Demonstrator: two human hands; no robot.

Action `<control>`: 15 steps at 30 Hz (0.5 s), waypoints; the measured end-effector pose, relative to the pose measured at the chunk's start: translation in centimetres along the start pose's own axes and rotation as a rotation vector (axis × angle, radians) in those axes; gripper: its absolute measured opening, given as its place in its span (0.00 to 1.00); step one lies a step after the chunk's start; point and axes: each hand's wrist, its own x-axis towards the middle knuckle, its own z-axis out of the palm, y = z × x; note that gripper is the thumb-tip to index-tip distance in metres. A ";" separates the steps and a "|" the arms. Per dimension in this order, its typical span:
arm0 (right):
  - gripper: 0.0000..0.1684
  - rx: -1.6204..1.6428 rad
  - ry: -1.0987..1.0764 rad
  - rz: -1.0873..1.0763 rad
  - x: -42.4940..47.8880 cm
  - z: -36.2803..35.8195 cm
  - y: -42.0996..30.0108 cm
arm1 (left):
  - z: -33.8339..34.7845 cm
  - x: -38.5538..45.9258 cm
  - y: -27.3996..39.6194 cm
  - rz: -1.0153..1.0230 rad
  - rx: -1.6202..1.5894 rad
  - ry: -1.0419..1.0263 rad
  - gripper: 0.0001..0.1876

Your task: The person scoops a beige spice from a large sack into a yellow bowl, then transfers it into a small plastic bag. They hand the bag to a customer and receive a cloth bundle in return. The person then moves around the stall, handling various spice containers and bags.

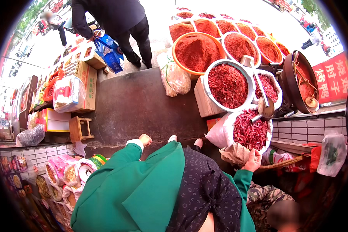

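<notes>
My right hand [252,161] is at the rolled edge of a brown cloth sack [234,153], beside a white sack [220,136] filled with dried red chillies [249,132]; its fingers are curled, and whether they pinch the cloth cannot be made out. My left hand [145,140] hangs over the dark floor, fingers loosely curled, with nothing visible in it. Ahead of the chilli sack stands a white tub of crushed red chilli [227,85]. Behind that is an orange basin of chilli powder [197,52]. A metal scoop [265,108] rests on the chillies.
A person in dark clothes [116,17] stands ahead, holding a blue bag [110,53]. Someone in camouflage [266,194] is low at my right. A wooden stool [79,129] and cardboard boxes [87,84] stand left. A large dark pan [288,81] stands right.
</notes>
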 end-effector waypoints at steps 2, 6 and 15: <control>0.06 -0.002 0.002 -0.004 -0.3 0.5 -0.2 | -0.1 0.1 1.2 0.037 -0.022 -0.049 0.09; 0.06 -0.015 -0.013 0.001 -0.7 0.8 -0.5 | 0.8 -0.3 3.0 0.111 -0.021 -0.056 0.10; 0.05 0.014 0.004 -0.029 -0.6 1.3 -0.6 | 1.1 1.1 1.6 0.199 0.209 -0.040 0.14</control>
